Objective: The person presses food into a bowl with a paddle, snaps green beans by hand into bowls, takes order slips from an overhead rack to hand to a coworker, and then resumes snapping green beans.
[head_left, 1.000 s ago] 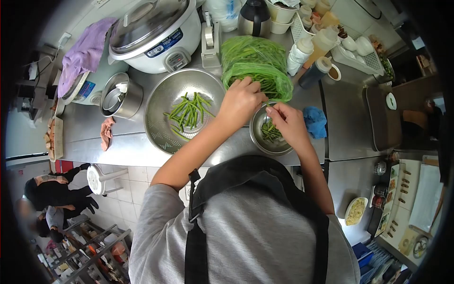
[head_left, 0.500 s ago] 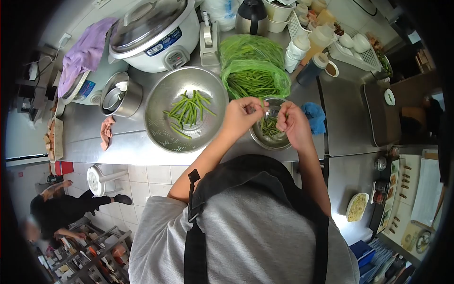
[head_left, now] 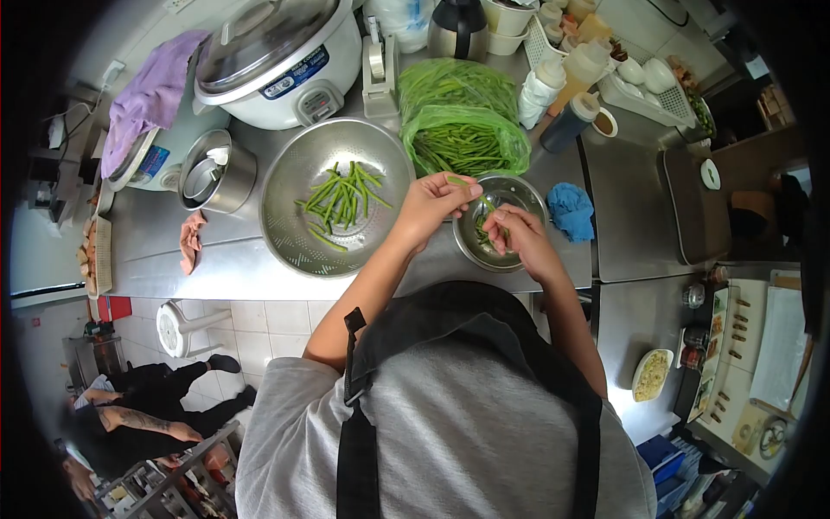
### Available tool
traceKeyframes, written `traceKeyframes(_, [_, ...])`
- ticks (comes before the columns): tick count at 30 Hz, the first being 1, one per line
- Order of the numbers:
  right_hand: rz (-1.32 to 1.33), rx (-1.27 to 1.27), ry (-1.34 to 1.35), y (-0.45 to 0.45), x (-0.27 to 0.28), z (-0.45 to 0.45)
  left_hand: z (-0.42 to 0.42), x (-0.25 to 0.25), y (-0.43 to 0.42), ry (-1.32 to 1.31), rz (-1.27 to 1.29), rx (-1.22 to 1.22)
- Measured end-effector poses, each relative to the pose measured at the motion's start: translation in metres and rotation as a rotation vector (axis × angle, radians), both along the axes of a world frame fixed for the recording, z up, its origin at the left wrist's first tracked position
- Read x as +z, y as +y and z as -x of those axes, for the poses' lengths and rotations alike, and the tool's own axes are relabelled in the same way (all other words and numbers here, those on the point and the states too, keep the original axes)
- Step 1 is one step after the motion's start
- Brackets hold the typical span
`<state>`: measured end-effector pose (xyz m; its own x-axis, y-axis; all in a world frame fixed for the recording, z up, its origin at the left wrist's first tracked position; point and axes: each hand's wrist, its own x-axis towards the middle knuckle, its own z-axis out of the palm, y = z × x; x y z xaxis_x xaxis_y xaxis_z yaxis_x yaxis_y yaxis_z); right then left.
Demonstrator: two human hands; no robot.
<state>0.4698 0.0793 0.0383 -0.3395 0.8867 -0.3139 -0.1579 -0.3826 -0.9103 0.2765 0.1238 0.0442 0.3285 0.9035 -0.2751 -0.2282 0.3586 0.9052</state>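
A green bean [head_left: 487, 203] stretches between my two hands above the small metal bowl [head_left: 538, 192]. Thumb and fingers of my left hand [head_left: 434, 209] are pinched around it. My right hand [head_left: 522, 240] has its fingers closed at the bean's lower end, over the bowl. Short bean scraps lie in that bowl, partly hidden by my right hand. To the left, the large perforated colander [head_left: 281, 173] holds trimmed green beans [head_left: 347, 197]. Just behind my hands, a green plastic bag [head_left: 454, 82] lies open, full of long green beans [head_left: 458, 145].
Right of the small bowl lies a blue cloth [head_left: 571, 212]. Sauce bottles [head_left: 571, 121], a tape dispenser [head_left: 379, 78] and a rice cooker [head_left: 294, 78] line the back. At left stand a metal pot [head_left: 233, 186] and a pinkish cloth [head_left: 191, 242]. Another person [head_left: 147, 415] is at lower left.
My right hand has moved down and left, with its fingers now at the lower end of the bean. My left hand has shifted slightly. The other person has changed posture.
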Motion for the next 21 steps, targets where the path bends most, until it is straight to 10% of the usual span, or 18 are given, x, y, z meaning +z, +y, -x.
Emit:
traceKeyframes(16, [-0.089, -0.428, 0.196, 0.007, -0.013, 0.035, -0.009, -0.03, -0.005, -0.201, -0.105, 0.119])
traceKeyframes(21, [-0.228, -0.318, -0.097, 0.009, -0.014, 0.029, -0.018, -0.021, -0.011, -0.304, -0.043, 0.306])
